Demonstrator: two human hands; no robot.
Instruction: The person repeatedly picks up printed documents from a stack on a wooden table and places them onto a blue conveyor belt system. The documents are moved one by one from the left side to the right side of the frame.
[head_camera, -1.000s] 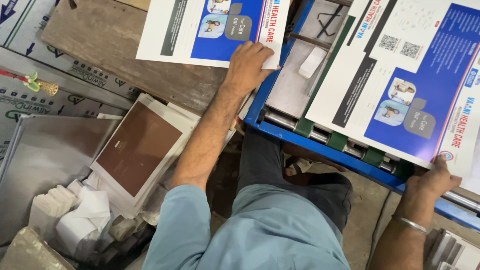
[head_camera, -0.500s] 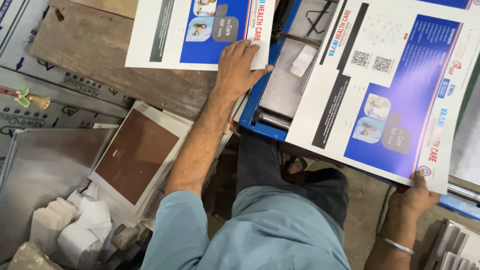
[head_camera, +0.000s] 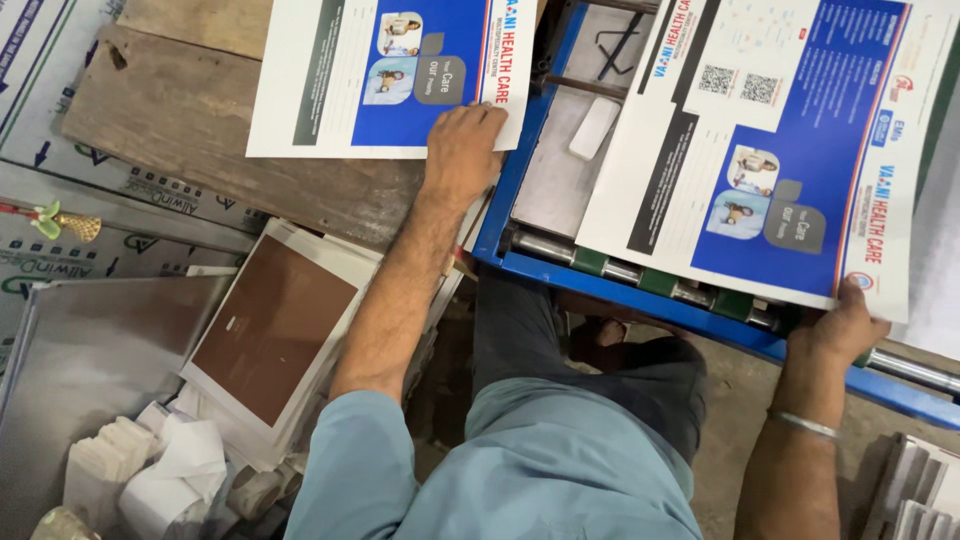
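Your right hand (head_camera: 835, 330) had swung the glossy printed sheet (head_camera: 780, 150) leftward, pinching its corner, while your left hand (head_camera: 462, 150) pressed flat, fingers spread, on the other sheet (head_camera: 330, 80).

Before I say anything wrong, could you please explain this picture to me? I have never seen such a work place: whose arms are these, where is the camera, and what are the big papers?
The camera sits on the person's head and looks straight down, so you see their own two bare arms, blue shirt and dark trousers from above.

The left hand presses flat on the lower corner of a printed sheet, white and blue with small photos, which lies on a worn wooden board. The right hand, with a metal bangle at the wrist, grips the near corner of a second, larger printed sheet of the same design. That sheet lies over a blue metal frame with rollers, part of some machine; what kind, I cannot tell.

At lower left lie a brown-faced pad and folded white papers.
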